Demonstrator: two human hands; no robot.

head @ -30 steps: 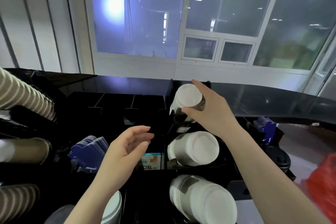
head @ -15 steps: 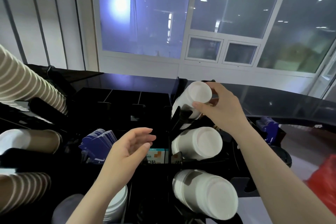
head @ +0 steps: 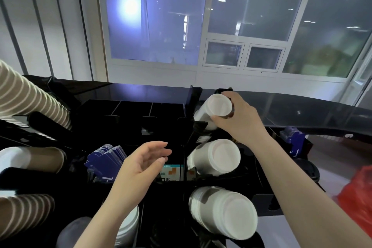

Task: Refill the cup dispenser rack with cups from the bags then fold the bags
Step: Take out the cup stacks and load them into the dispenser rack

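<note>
A black cup dispenser rack (head: 259, 171) fills the lower half of the view. Its right column holds three stacks of white cups lying bottoms toward me: a top stack (head: 216, 107), a middle stack (head: 217, 157) and a bottom stack (head: 225, 211). My right hand (head: 240, 122) grips the end of the top stack, thumb under its base and fingers over it. My left hand (head: 144, 164) hovers empty with fingers apart, left of the middle stack. No bag is clearly visible.
Striped brown cup stacks (head: 30, 98) and a brown stack (head: 32, 159) stick out at the left. Blue sleeves (head: 106, 160) stand beside my left hand, more blue ones (head: 292, 137) at right. A teal label box (head: 171, 171), black lids (head: 308, 169) and something red (head: 356, 195) are nearby.
My right hand has shifted the top white stack up and to the right in its slot. My left hand stays open and has barely moved. The view has tilted slightly.
</note>
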